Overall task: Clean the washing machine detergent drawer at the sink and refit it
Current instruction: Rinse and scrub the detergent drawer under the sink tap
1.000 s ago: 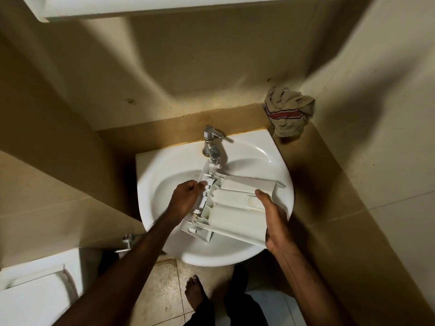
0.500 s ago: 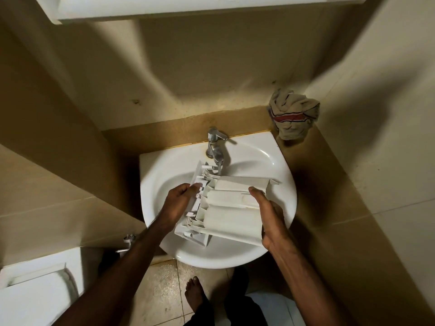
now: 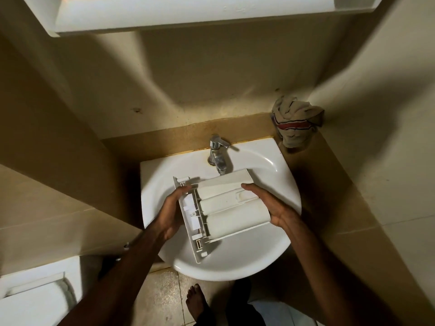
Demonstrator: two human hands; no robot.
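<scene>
The white detergent drawer (image 3: 226, 205) is held underside up over the white sink (image 3: 270, 168), its three rounded compartment bottoms facing me. The front panel points left, with its lower corner low over the basin. My left hand (image 3: 170, 211) grips the front panel's left edge. On the drawer's right end my right hand (image 3: 274, 205) holds on, fingers laid over the top. A chrome tap (image 3: 219, 156) stands just behind the drawer; I see no water running.
A crumpled beige cloth with a red stripe (image 3: 296, 124) lies on the ledge at the back right corner. Tiled walls close in left and right. A white toilet cistern (image 3: 35, 292) is at lower left, a white cabinet (image 3: 188, 12) overhead. A bare foot (image 3: 196, 302) stands below the sink.
The drawer has been tipped flatter and turned so its front panel faces me more. Both hands shifted their hold with it.
</scene>
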